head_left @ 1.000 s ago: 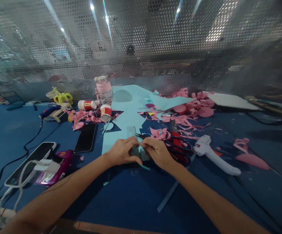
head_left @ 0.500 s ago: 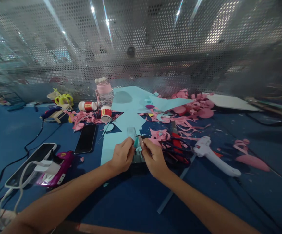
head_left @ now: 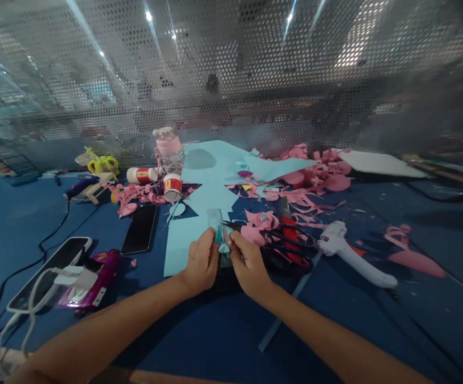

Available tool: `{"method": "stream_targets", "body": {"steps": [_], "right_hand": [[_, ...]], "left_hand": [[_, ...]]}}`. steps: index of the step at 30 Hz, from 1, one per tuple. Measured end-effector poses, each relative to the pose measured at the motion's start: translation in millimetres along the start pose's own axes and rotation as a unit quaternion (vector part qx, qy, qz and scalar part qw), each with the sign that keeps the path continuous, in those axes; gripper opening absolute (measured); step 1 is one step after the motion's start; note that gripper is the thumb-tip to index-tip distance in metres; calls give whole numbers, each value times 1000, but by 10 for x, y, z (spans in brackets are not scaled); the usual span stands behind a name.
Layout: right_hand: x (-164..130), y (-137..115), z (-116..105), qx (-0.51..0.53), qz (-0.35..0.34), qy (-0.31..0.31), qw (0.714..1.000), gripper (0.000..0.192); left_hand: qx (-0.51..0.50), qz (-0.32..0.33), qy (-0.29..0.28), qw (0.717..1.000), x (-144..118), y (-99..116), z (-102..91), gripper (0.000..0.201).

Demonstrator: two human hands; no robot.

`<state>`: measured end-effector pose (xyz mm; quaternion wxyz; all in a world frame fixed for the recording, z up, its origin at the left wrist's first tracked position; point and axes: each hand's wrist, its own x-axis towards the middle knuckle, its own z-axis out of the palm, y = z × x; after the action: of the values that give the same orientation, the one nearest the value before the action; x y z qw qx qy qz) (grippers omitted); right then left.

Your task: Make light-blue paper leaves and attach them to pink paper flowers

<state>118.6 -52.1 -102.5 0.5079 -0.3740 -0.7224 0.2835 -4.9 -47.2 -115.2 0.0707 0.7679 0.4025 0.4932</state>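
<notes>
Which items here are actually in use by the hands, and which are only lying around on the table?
In use:
- left hand and right hand, pinching a small teal paper piece between the fingertips
- light blue paper sheet under the hands

Lying about:
- white glue gun
- scissors
- black phone
- pink paper scraps
- glue bottles
- pink-capped bottle

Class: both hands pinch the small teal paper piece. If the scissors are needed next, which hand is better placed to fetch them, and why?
Probably the right hand: the scissors lie just to its right, while the left hand sits on the far side of the teal paper piece.
</notes>
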Motion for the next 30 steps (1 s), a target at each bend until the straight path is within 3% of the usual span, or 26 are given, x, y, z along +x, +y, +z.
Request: {"method": "stream_targets", "body": {"steps": [8, 12, 16, 20, 25, 30], "right_hand": [[8, 3, -30, -41, -5, -11, 999, 23], [-16, 5, -51, -129, 7, 40, 991, 17], [-41, -1, -34, -152, -41, 31, 987, 21], [-24, -25, -28, -128, -34, 30, 991, 25], [1, -21, -38, -75, -43, 34, 996, 29], [-17, -4, -3, -67, -62, 41, 995, 28]], "left_hand": [[31, -1, 8, 999, 9, -26, 3, 14], [76, 30, 23, 996, 33, -48, -9, 16], [107, 76, 43, 990, 28, -77, -6, 16], [52, 114, 29, 992, 0, -96, -7, 17], [-40, 37, 29, 998, 13, -69, -42, 18], [-19, 110, 2, 994, 51, -70, -61, 18]]}}
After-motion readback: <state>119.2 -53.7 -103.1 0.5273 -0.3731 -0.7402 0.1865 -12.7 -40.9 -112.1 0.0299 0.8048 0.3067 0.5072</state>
